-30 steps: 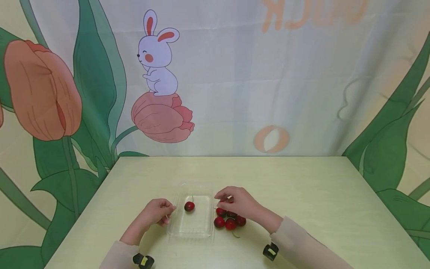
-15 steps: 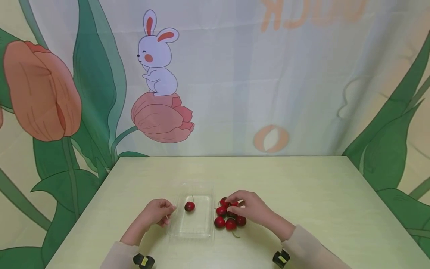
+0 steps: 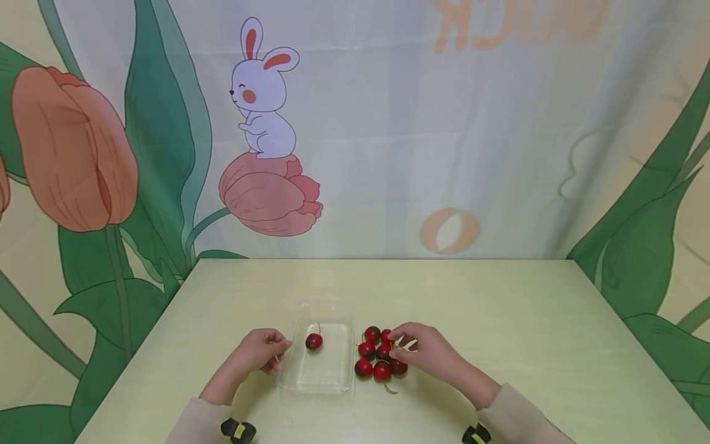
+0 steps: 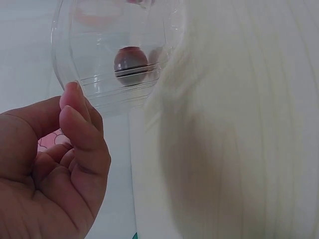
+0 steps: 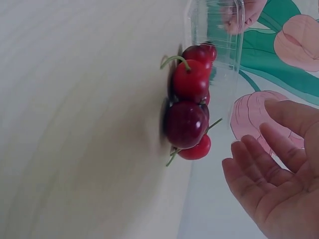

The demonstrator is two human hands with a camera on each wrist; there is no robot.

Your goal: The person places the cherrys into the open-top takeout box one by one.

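A clear plastic box (image 3: 324, 390) lies on the table with one dark red cherry (image 3: 314, 341) inside, its stem pointing up. At the box's left rim my left hand (image 3: 258, 353) pinches the edge between thumb and fingertips; the left wrist view has the hand (image 4: 60, 159) at that rim. Several cherries (image 3: 382, 371) with green stems sit in a cluster just right of the box. Over the right side of this cluster hovers my right hand (image 3: 429, 351). In the right wrist view its fingers (image 5: 249, 159) are spread and hold nothing, apart from the cherries.
The pale yellow table (image 3: 499, 308) extends to a printed curtain (image 3: 360, 123) with a rabbit and tulips behind it. A dark band with a camera (image 3: 238, 430) sits at the left wrist, another dark device (image 3: 477, 435) at the right.
My right hand has moved right and slightly toward me, from beside the box to the cluster's right side, uncovering more cherries. The left hand stays at the box rim.
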